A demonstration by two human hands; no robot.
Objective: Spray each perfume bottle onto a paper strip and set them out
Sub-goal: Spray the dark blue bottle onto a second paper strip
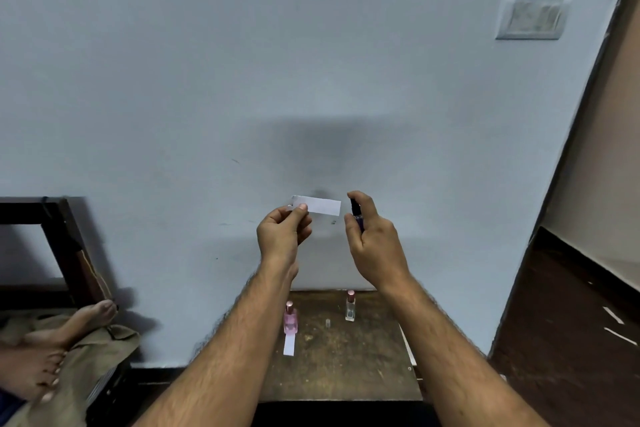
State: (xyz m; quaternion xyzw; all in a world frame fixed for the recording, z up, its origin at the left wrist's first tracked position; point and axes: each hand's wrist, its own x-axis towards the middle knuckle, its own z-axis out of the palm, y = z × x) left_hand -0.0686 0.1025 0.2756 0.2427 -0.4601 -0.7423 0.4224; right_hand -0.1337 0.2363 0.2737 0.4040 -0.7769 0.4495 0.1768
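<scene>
Both hands are raised before the pale wall, one with a paper strip, the other with a dark spray bottle.

The left hand [282,230] pinches the paper strip [320,206] by its left end, holding it level; the right hand [374,241] is wrapped round the dark purple bottle [356,215] (forefinger on top of its black nozzle), just right of the strip. Below, on the worn wooden desk [346,364], a pink bottle [290,319] stands at the far end of a second strip [288,345], and a clear bottle [350,307] stands to its right, apart.
</scene>
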